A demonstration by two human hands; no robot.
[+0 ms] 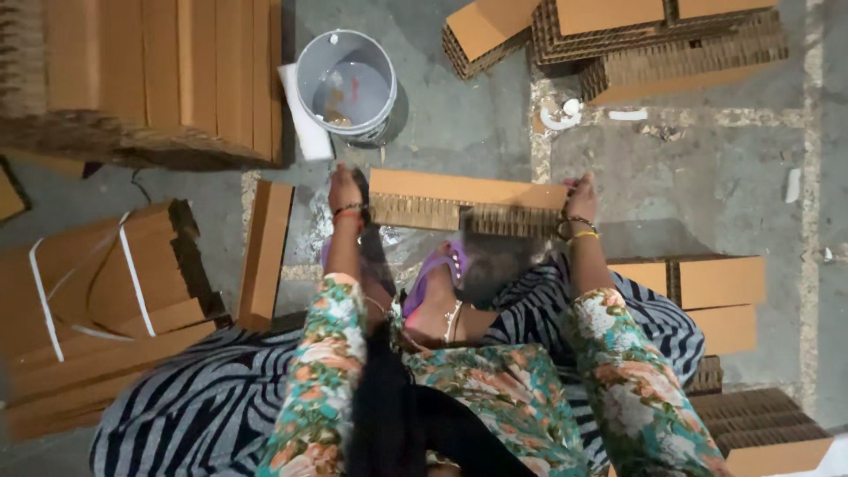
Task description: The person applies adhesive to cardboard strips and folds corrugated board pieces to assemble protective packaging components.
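I hold a long brown honeycomb cardboard block [466,201] level above the concrete floor, just past my foot in a purple sandal [435,274]. My left hand [344,188] grips its left end. My right hand [581,196] grips its right end. Both wrists carry bangles, and my sleeves are floral. The block's corrugated edge faces me, its smooth brown face turned up.
A white bucket [346,84] stands just beyond the block. Stacks of cardboard blocks lie at top left [141,79], top right [636,35], at my right [720,296] and, strapped with white bands, at my left [97,291]. A single strip [265,252] lies left of my arm.
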